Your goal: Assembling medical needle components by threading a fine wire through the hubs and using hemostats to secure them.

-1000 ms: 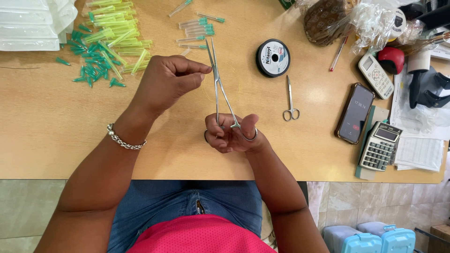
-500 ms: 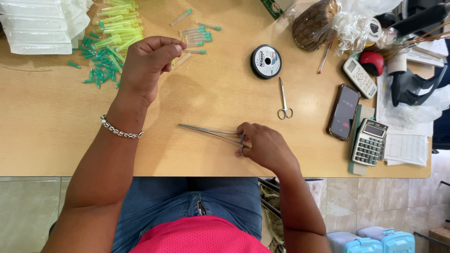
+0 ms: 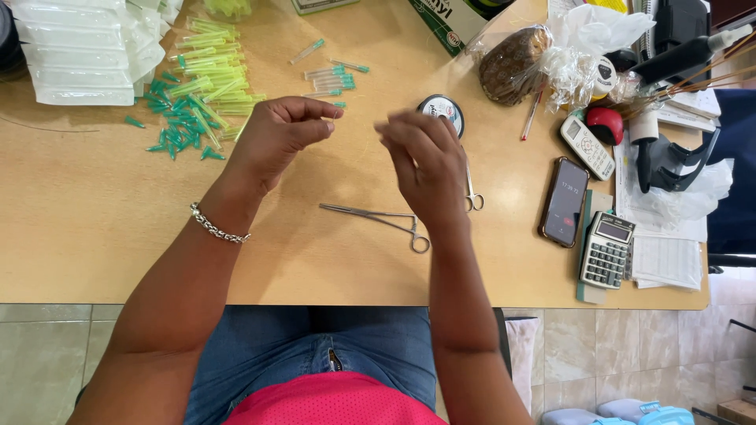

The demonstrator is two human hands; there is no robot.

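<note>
My left hand (image 3: 276,140) hovers above the wooden desk (image 3: 94,228) with thumb and fingertips pinched together; anything between them is too small to see. My right hand (image 3: 421,161) is raised beside it, back to the camera, fingers loosely curved and apart, holding nothing I can see. Steel forceps (image 3: 370,215) lie flat on the desk just below both hands, ring handles to the right. Small scissors (image 3: 473,197) lie partly hidden behind my right hand. A round thread spool (image 3: 442,109) sits just beyond my right fingers.
Green-capped tubes and loose green caps (image 3: 193,110) are piled at the back left beside white packets (image 3: 79,55). A phone (image 3: 564,201), calculator (image 3: 606,248), remote (image 3: 587,147), papers and a wrapped brown object (image 3: 512,67) crowd the right side.
My right hand has let go of the forceps, which now lie on the desk, and has risen toward my left hand. My left hand has come slightly down and right from the green pile.
</note>
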